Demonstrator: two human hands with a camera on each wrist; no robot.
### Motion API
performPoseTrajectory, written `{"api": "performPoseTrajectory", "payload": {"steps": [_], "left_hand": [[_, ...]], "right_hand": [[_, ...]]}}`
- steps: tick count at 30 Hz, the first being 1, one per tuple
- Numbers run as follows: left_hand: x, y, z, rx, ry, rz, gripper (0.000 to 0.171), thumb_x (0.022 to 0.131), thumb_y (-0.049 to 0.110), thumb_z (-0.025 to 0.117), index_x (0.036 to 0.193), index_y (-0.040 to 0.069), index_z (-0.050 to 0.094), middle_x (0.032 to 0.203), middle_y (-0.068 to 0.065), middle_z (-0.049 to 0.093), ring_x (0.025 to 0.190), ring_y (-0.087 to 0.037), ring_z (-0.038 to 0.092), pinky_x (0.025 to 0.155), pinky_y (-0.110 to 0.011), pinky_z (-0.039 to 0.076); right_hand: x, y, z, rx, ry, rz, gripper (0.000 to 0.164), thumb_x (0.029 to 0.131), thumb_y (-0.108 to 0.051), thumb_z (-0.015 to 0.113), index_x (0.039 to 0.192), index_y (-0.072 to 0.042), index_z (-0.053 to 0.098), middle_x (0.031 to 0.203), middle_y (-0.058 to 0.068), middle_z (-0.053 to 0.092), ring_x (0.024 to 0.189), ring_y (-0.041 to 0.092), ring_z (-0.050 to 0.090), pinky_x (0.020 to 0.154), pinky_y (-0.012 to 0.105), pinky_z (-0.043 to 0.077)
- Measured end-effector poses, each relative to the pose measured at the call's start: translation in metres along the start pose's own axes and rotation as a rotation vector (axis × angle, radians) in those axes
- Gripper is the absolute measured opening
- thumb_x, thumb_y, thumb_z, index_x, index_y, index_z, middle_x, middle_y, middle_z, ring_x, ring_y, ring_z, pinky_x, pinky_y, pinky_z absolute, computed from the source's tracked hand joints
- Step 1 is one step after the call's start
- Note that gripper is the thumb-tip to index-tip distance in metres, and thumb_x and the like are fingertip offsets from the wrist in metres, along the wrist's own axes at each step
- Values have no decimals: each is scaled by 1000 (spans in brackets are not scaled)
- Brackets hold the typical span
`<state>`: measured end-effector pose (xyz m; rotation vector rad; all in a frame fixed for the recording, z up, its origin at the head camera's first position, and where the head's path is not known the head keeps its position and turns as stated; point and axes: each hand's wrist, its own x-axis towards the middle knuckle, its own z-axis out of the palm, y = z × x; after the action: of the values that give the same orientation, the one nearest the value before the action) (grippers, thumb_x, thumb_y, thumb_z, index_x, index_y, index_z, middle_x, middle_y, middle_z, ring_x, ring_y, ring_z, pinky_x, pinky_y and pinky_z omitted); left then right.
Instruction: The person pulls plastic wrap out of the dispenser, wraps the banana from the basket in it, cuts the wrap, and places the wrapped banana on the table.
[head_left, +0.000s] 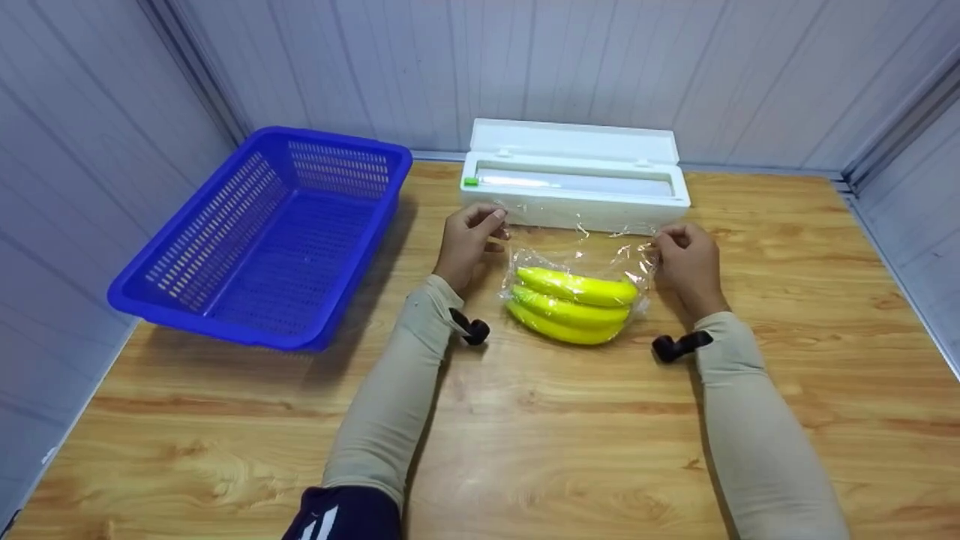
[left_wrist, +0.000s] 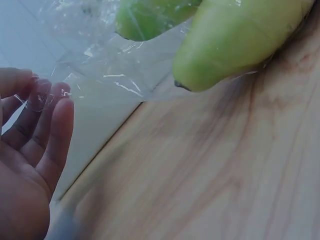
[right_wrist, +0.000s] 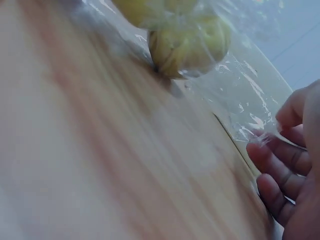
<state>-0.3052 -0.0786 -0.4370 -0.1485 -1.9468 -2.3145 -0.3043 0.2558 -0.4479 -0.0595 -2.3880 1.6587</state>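
Note:
A bunch of yellow bananas [head_left: 574,300] lies on the table, wrapped in clear plastic film [head_left: 581,244]. Its tips look greenish in the left wrist view, where the bananas [left_wrist: 235,45] show through the film. My left hand [head_left: 466,241] pinches the film's far left corner between thumb and fingers. At the opposite corner, my right hand [head_left: 690,264] pinches the film too, and the sheet stretches between both hands beyond the fruit. In the right wrist view, film [right_wrist: 250,107] runs from the fingertips to the blunt banana ends [right_wrist: 190,47].
Just behind the film stands a white cling film dispenser box [head_left: 574,214] with its lid raised and a green slider [head_left: 471,181] at the left. A blue plastic basket [head_left: 330,330] sits on the left of the wooden table [head_left: 540,450]. Panelled walls [head_left: 570,67] enclose the back and sides.

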Motion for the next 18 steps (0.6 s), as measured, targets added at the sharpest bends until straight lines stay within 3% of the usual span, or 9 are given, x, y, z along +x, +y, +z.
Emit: {"api": "performPoseTrajectory", "payload": {"steps": [5,10,18], "left_hand": [[1,-1,1,4,25,-14,19,98,14,66,105,-4,68,98,-27,65,82,-30,67,67,-44,59],[0,-1,1,12,56,-46,17,99,14,64,101,-2,68,95,-22,67,75,-21,66,67,-43,59],[4,-3,-6,47,51,-66,13,99,11,64,100,-2,68,95,-19,66,78,-26,67,67,-35,58]], "right_hand": [[-4,-4,2,125,6,-32,14,98,-9,62,103,4,63,94,17,69,74,19,65,67,24,56],[-10,-9,2,184,23,-52,8,98,-5,61,100,2,63,91,17,70,74,22,66,67,26,57],[-18,-14,3,281,156,-63,10,96,-2,60,101,7,62,88,21,69,71,24,67,66,26,57]]}}
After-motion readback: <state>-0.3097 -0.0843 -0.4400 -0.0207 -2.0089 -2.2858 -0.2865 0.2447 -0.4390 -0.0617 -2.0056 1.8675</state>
